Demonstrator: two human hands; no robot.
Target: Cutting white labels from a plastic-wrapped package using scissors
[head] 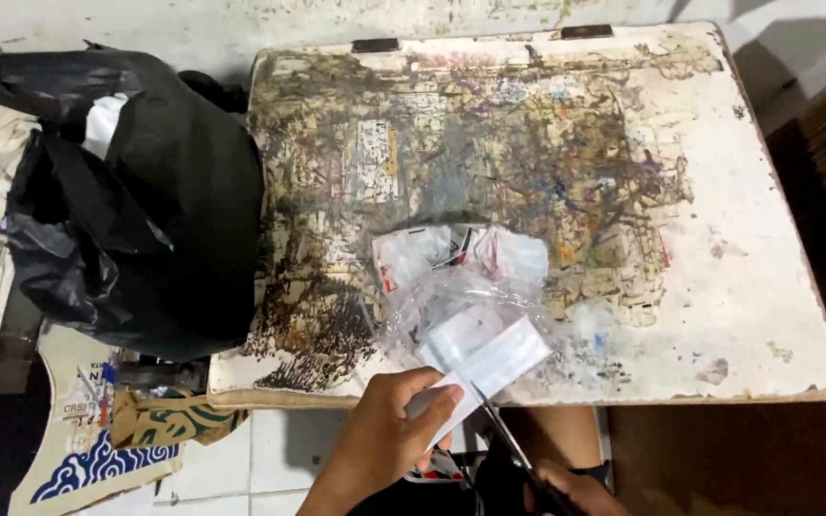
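Left hand (pixel 389 435) curled shut around the near end of a white paper packet (pixel 485 358), thumb across the top, fingers (pixel 442 406) folded beneath, pinching it firmly. Packet angled up and away from the hand, lying over the near edge of the stained white board (pixel 757 287), half covered by a crumpled clear plastic bag (pixel 451 301). Right hand (pixel 571 489) low at the bottom edge of the view, closed around the handles of a pair of scissors (pixel 509 444); handles mostly out of sight, so exact finger spread hard to tell. Thin dark blades slanting up and left from that hand, tip meeting the packet's edge just beside the left fingertips. More crumpled white wrappers with red marks (pixel 456 250) just beyond the plastic, resting on the board. Big black plastic bag (pixel 136 210) slumped at the board's left side, touching its edge. Printed cardboard with blue wave pattern (pixel 97 459) on the tiled floor below it.
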